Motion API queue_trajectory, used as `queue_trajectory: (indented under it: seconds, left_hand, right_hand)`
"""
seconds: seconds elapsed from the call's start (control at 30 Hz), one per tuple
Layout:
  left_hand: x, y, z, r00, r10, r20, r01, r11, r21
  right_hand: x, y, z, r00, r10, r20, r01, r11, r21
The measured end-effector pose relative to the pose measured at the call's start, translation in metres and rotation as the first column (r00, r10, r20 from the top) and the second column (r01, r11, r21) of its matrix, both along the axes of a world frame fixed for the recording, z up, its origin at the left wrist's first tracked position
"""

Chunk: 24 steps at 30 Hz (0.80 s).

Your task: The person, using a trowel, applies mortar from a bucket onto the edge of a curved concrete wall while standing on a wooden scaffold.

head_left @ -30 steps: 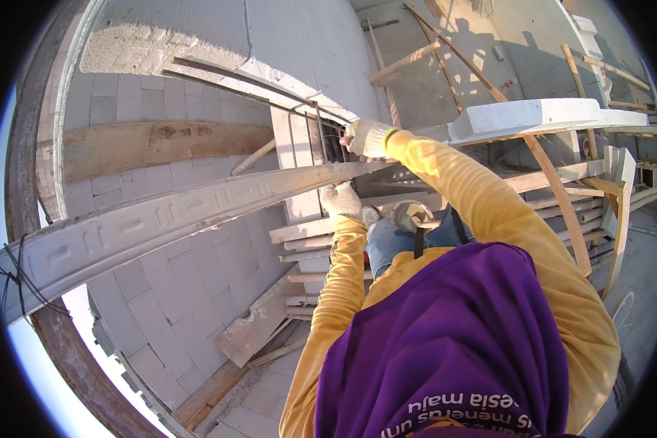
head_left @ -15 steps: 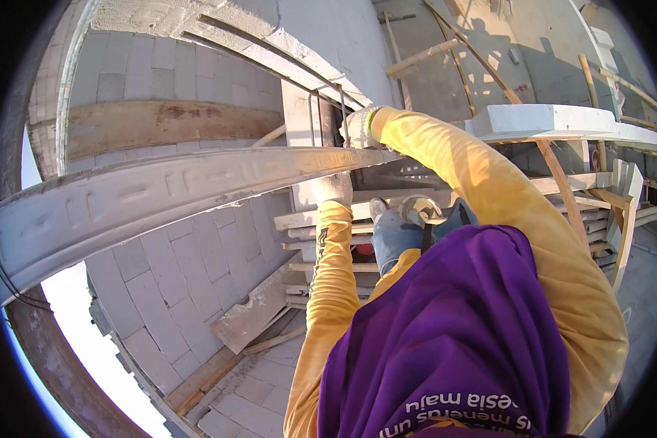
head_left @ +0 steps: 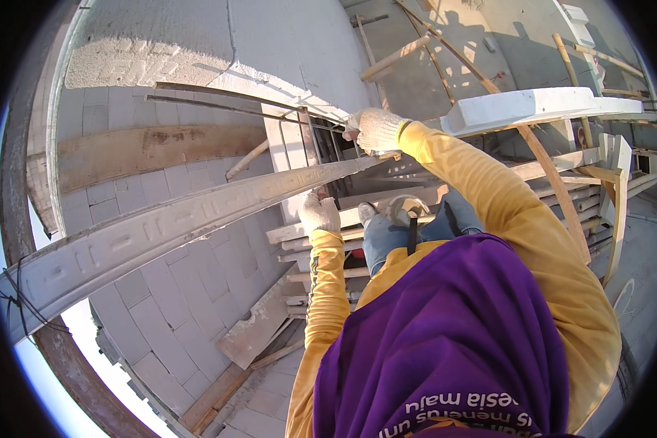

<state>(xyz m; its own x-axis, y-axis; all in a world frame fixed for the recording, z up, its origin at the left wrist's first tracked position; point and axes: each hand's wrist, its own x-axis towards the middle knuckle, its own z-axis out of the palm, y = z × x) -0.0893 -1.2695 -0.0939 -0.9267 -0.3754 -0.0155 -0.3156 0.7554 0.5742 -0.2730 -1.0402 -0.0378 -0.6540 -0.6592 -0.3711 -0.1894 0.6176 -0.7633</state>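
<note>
We see a long grey metal beam (head_left: 182, 221) in front of the person, crossing from the lower left up to the middle. Its long side runs that way, with only a gentle slope. One end points left, by a rusty brown bar (head_left: 66, 358), and the other points right, toward the space between the two hands. Dark wire (head_left: 20, 298) loops around the left end. We think it is there so the beam can't slip off.

The gloved left hand (head_left: 320, 213) is just below the beam, near its right end, with its fingers curled up. It may be there to steady the beam, but we can't tell if it really grips it. The gloved right hand (head_left: 376, 130) is above the beam, beside the ends of some thin dark rods (head_left: 226, 93). Its fingers bend in too, but we can't see what is inside them. Maybe one hand goes on each side so both can work around that end.
</note>
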Motion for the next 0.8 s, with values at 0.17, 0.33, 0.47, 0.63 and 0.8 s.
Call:
queue_trajectory:
  seconds: [0.17, 0.33, 0.47, 0.63, 0.8]
  left_hand:
    - [-0.014, 0.027, -0.001, 0.93, 0.222, 0.293, -0.359, 0.72, 0.593]
    - [-0.022, 0.033, -0.006, 0.862, 0.27, 0.43, -0.501, 0.313, 0.807]
    - [-0.013, 0.024, -0.02, 0.87, 0.271, 0.411, -0.478, 0.269, 0.836]
    - [-0.007, 0.031, -0.019, 0.896, 0.254, 0.364, -0.426, 0.266, 0.865]
    - [-0.001, 0.045, -0.006, 0.935, 0.23, 0.269, -0.343, 0.4, 0.85]
  right_hand:
    - [0.086, 0.108, -0.053, 0.917, -0.373, -0.139, 0.358, 0.925, -0.123]
    - [0.177, 0.174, -0.083, 0.879, -0.475, 0.045, 0.468, 0.876, 0.116]
    - [0.213, 0.163, -0.105, 0.815, -0.525, 0.245, 0.526, 0.848, 0.069]
    - [0.185, 0.079, -0.097, 0.89, -0.443, 0.109, 0.454, 0.885, -0.108]
    - [0.139, -0.005, -0.078, 0.83, -0.491, 0.263, 0.557, 0.72, -0.414]
